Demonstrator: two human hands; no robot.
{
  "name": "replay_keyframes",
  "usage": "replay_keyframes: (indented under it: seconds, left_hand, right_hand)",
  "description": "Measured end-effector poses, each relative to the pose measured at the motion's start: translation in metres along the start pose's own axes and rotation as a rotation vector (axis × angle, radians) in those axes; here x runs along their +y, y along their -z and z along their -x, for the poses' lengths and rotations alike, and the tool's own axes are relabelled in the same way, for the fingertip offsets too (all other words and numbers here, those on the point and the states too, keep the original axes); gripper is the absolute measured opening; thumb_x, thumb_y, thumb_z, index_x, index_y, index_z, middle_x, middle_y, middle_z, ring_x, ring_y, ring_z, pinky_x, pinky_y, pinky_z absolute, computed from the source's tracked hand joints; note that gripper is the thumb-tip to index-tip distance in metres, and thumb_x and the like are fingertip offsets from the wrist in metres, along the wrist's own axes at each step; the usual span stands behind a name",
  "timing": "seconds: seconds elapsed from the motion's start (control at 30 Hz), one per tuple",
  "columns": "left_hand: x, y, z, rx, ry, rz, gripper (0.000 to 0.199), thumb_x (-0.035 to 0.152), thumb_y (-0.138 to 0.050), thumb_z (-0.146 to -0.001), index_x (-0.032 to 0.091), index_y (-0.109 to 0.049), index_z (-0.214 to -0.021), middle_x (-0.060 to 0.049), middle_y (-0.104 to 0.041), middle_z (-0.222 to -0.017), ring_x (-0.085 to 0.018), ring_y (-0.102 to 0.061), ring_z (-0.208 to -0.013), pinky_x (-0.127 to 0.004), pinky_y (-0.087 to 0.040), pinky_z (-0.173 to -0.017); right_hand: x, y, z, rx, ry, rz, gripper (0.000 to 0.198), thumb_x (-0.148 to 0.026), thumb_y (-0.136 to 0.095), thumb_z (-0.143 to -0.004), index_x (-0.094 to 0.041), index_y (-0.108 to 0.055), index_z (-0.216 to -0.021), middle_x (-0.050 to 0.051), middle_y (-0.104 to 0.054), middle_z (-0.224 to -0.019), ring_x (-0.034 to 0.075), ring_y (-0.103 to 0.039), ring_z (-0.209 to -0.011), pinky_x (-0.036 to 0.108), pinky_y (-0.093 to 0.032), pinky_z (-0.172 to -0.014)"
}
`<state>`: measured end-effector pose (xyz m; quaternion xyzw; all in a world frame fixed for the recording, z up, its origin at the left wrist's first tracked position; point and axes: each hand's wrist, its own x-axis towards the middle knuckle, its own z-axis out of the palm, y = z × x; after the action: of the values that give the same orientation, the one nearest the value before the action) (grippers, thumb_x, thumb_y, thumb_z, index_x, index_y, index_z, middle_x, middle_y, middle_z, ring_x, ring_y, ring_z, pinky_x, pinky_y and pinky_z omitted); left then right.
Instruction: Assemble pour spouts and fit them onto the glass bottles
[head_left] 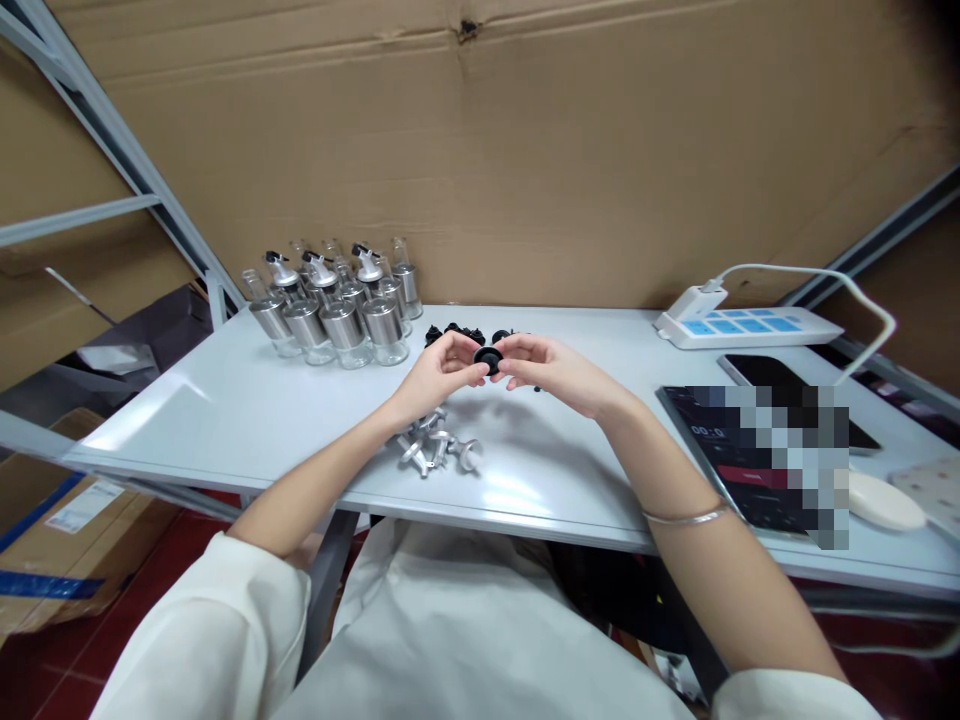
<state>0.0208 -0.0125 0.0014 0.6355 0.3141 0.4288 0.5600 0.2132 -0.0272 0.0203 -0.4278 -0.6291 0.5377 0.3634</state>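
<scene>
Between my two hands, above the middle of the table, is a small round black part like a stopper with a wide flange. My left hand pinches its left side with thumb and fingers. At its right edge, the fingertips of my right hand are closed on it too. Several more black parts lie on the table just behind my hands, partly hidden by them. Silver pourer spouts are heaped in front of my left wrist.
Glass bottles with steel sleeves stand at the back left, some topped with pourers. On the right are a white power strip with a plugged cable, a dark phone, a tablet and a cream oval object. Cardboard rises behind the table.
</scene>
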Motion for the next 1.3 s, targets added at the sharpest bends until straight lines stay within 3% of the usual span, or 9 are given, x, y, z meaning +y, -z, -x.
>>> replay_keyframes:
  seconds: [0.6, 0.73, 0.97, 1.3]
  left_hand:
    - [-0.002, 0.0, 0.003, -0.066, -0.021, -0.041, 0.031, 0.028, -0.07, -0.073, 0.016, -0.045, -0.086, -0.001, -0.064, -0.079, -0.014, -0.066, -0.076, -0.031, -0.05, -0.077]
    - [-0.003, 0.0, 0.003, -0.062, 0.004, -0.053, 0.03, 0.027, -0.07, -0.072, 0.016, -0.045, -0.085, 0.001, -0.062, -0.077, -0.012, -0.064, -0.073, -0.027, -0.048, -0.072]
    - [-0.004, -0.001, 0.003, -0.105, -0.025, -0.034, 0.032, 0.026, -0.072, -0.069, 0.017, -0.044, -0.082, 0.002, -0.06, -0.077, -0.008, -0.061, -0.07, -0.024, -0.046, -0.07]
    - [-0.003, -0.003, 0.005, -0.099, -0.048, -0.098, 0.033, 0.025, -0.072, -0.068, 0.017, -0.044, -0.081, 0.003, -0.057, -0.074, -0.008, -0.057, -0.068, -0.023, -0.044, -0.068]
  right_hand:
    - [0.001, -0.006, -0.002, -0.035, 0.062, 0.058, 0.026, -0.03, -0.07, -0.069, -0.021, -0.056, -0.089, 0.001, -0.067, -0.072, 0.016, -0.062, -0.073, 0.033, -0.048, -0.076]
    - [0.002, -0.008, -0.002, -0.029, 0.074, 0.089, 0.025, -0.028, -0.067, -0.07, -0.02, -0.054, -0.09, 0.001, -0.065, -0.069, 0.017, -0.061, -0.071, 0.032, -0.046, -0.072]
    - [0.007, -0.01, -0.001, -0.037, 0.126, 0.215, 0.02, -0.024, -0.058, -0.072, -0.022, -0.048, -0.089, -0.003, -0.057, -0.065, 0.012, -0.048, -0.057, 0.029, -0.039, -0.06]
    - [0.005, -0.012, 0.001, -0.02, 0.162, 0.3, 0.018, -0.026, -0.053, -0.07, -0.022, -0.043, -0.085, -0.005, -0.054, -0.062, 0.011, -0.04, -0.055, 0.027, -0.03, -0.055]
